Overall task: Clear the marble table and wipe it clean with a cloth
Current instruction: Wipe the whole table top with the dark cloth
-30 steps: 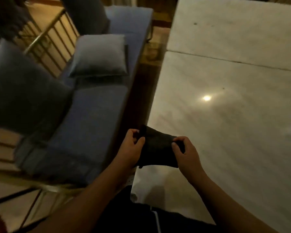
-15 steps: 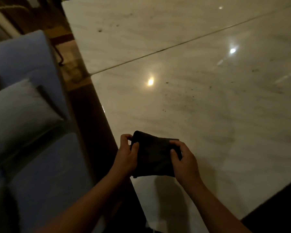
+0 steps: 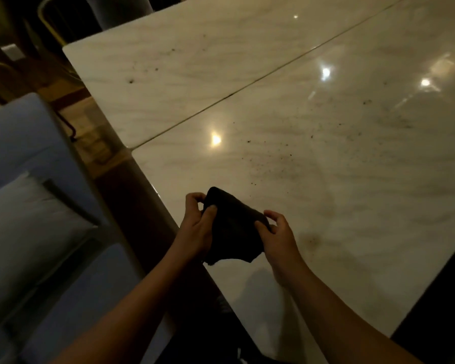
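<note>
Seen from the head camera, a dark cloth (image 3: 234,229) is held between both hands just above the near edge of the marble desk (image 3: 352,179), not yet laid on the stone. Its upper left corner is pinched by the left hand (image 3: 197,227), thumb on the near face and curled fingers (image 3: 192,199) behind it. Its right edge is pinched by the right hand (image 3: 279,237), thumb and forefinger closed on the fabric, the other fingers loosely curled above. The cloth's long axis is stretched from hand to hand, left to right, with the lower hem hanging free. Both forearms are raised from the bottom of the frame, the right hand over the desk and the left at its edge. Dark specks (image 3: 253,183) are scattered on the stone ahead and to the right of the fingers, apart from the cloth, and a faint smudge (image 3: 310,239) is seen just beside the right hand. The right hand is judged the nearer to that dirt, so a first stroke would probably be led forward and rightward. A blue sofa (image 3: 24,143) and cushion (image 3: 24,219) are seen at left.
</note>
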